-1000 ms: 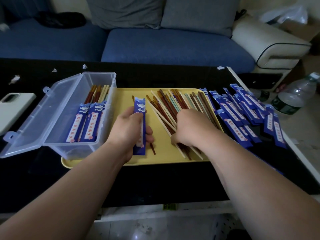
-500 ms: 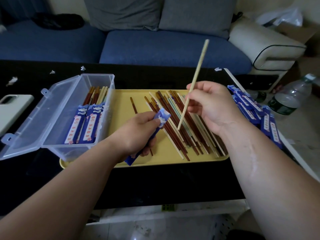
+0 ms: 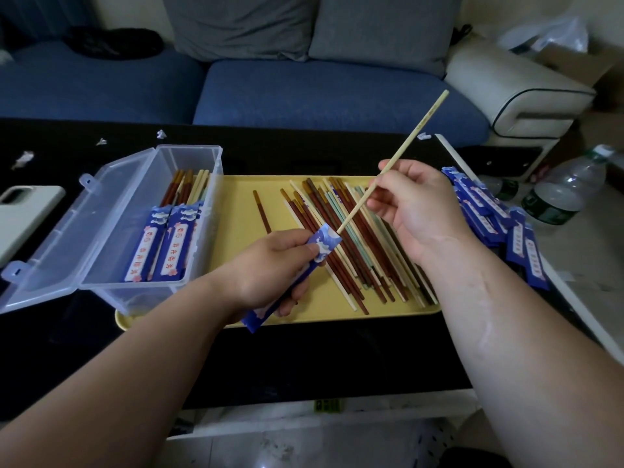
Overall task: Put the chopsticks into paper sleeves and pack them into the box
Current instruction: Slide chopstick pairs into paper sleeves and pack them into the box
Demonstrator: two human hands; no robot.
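My left hand [image 3: 270, 271] grips a blue paper sleeve [image 3: 322, 243] over the yellow tray [image 3: 236, 204], its open mouth pointing up and right. My right hand [image 3: 415, 204] pinches a pale chopstick [image 3: 408, 140], slanted, with its lower tip touching the sleeve's mouth. Several loose brown, pale and green chopsticks [image 3: 347, 244] lie on the tray. A clear plastic box [image 3: 111, 228] with its lid open stands at the left and holds sleeved chopsticks [image 3: 162, 244]. A pile of blue sleeves [image 3: 486, 211] lies to the right of the tray.
A black table [image 3: 304, 359] carries everything. A white phone [image 3: 23, 214] lies at the far left. Plastic bottles [image 3: 567, 190] stand on the floor at the right. A blue sofa [image 3: 304, 92] runs behind the table.
My right hand lifted one pale chopstick from the pile, then lowered its tip to the sleeve's mouth. My left hand tilted the sleeve toward it.
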